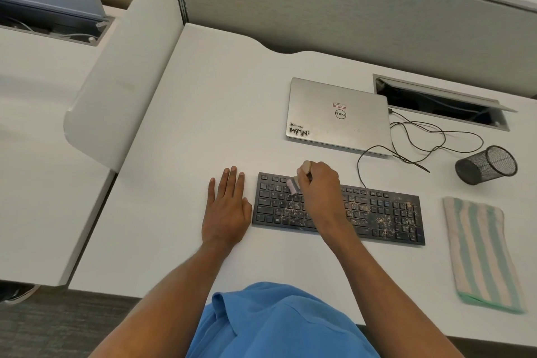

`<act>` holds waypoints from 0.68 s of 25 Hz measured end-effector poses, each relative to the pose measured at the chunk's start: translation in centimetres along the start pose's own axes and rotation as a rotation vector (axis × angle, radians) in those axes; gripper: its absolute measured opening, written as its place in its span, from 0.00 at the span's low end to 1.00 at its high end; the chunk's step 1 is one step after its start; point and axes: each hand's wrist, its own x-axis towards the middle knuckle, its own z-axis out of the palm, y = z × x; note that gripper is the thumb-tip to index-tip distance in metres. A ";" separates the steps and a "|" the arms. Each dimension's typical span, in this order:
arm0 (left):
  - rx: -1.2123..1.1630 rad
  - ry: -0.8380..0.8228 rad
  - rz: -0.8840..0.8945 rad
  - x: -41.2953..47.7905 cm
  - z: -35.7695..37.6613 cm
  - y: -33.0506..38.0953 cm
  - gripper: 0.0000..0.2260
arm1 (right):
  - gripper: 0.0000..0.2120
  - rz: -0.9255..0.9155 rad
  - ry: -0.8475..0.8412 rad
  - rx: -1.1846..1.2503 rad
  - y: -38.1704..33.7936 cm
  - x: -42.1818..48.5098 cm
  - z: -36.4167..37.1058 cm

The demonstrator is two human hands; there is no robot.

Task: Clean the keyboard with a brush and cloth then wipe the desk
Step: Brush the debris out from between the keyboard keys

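Clutching the brush (293,186), right hand's (319,183) grip hovers over keyboard (377,212); left hand (228,206) flat.

left hand (226,206) flat, fingers spread; right hand (319,186) fisted

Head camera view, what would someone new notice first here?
Likely the black keyboard at desk centre, speckled with pale crumbs, mostly on its middle and right. The right hand holds a small brush over its upper-left keys, while the left hand lies flat beside it. A striped cloth waits at right.
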 end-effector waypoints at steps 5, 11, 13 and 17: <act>0.003 -0.003 -0.003 0.0 0.1 -0.1 0.29 | 0.12 0.039 -0.156 -0.090 0.3 -0.3 -1.2; 0.000 -0.007 -0.005 0.0 0.1 0.0 0.29 | 0.11 0.018 -0.241 0.120 -2.0 0.1 -1.7; 0.001 -0.006 -0.004 0.0 0.1 -0.1 0.29 | 0.10 -0.001 -0.301 0.153 -3.2 0.4 -1.0; -0.006 0.000 -0.005 0.0 0.2 -0.1 0.29 | 0.14 0.016 -0.348 0.178 -1.8 1.3 1.2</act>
